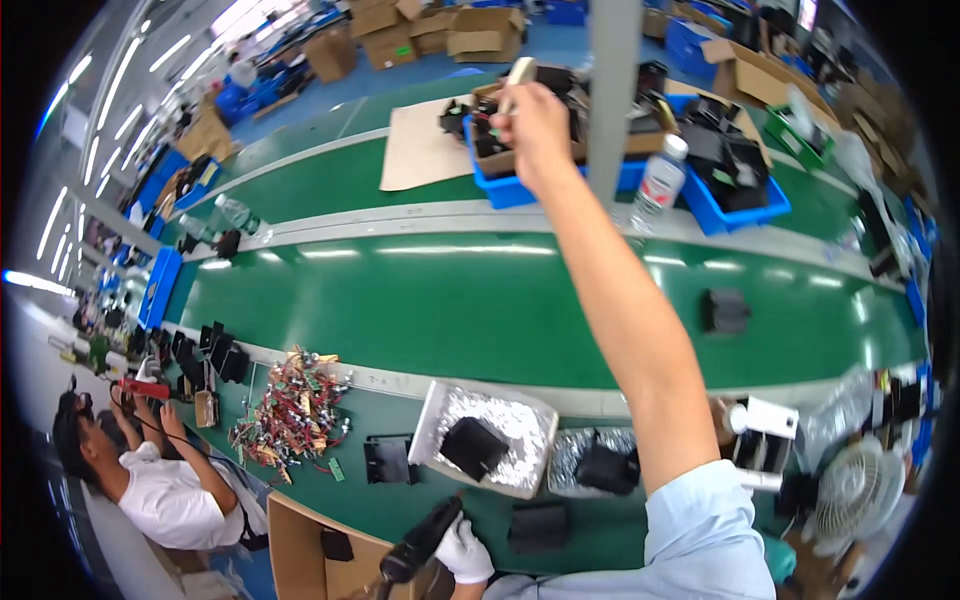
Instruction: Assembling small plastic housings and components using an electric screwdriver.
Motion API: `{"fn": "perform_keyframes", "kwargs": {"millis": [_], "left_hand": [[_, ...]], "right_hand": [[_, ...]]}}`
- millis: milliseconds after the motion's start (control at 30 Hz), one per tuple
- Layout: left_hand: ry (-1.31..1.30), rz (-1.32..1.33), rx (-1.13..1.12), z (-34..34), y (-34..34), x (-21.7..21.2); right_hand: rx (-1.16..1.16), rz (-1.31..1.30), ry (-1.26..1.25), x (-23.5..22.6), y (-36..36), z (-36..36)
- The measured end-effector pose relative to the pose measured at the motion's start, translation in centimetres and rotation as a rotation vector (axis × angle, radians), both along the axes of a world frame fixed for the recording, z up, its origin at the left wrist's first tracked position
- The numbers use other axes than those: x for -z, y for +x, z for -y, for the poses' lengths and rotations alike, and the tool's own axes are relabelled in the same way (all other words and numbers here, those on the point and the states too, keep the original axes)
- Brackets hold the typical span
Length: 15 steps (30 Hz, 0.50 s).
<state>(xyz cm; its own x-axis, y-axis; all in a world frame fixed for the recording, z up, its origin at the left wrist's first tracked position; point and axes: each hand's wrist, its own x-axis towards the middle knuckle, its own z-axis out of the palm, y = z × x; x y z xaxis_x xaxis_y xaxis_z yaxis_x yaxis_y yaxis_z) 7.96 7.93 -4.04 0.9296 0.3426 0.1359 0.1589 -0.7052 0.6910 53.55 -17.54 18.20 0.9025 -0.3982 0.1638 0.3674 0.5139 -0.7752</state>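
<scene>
My left hand (463, 553), in a white glove, is closed around a black electric screwdriver (425, 540) whose tip points up and right. My bare right hand (535, 125) is stretched far across the bench, over a blue bin (497, 190) of dark parts. Its fingers are curled, and a pale object (521, 71) sticks up from them; its kind is unclear. Between my arms, a black plastic housing (474, 447) lies in a foil-lined white tray (432, 420). More black housings (537, 526) lie on the green bench nearby, one on foil wrap (572, 465).
A pile of wired circuit boards (295, 410) lies left of the tray. An open carton (290, 540) stands at the front edge. A grey post (612, 100), a clear bottle (660, 185) and another blue bin (745, 210) stand beyond. A co-worker (165, 490) sits left; a fan (860, 495) stands right.
</scene>
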Motion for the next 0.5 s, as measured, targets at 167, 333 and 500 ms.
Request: {"fn": "perform_keyframes", "kwargs": {"millis": [167, 333, 500], "left_hand": [[0.002, 0.232, 0.154, 0.4, 0.5, 0.9], [-0.265, 0.34, 0.166, -1.2, -0.9, 2.4], [-0.651, 0.424, 0.193, 0.4, -4.8, -1.9]], "right_hand": [[0.049, 0.033, 0.038, -1.2, -11.5, 0.3], [0.084, 0.121, -0.023, -2.9, -25.6, -1.8], [-0.055, -0.108, -0.369, -0.3, -42.7, -5.4]]}}
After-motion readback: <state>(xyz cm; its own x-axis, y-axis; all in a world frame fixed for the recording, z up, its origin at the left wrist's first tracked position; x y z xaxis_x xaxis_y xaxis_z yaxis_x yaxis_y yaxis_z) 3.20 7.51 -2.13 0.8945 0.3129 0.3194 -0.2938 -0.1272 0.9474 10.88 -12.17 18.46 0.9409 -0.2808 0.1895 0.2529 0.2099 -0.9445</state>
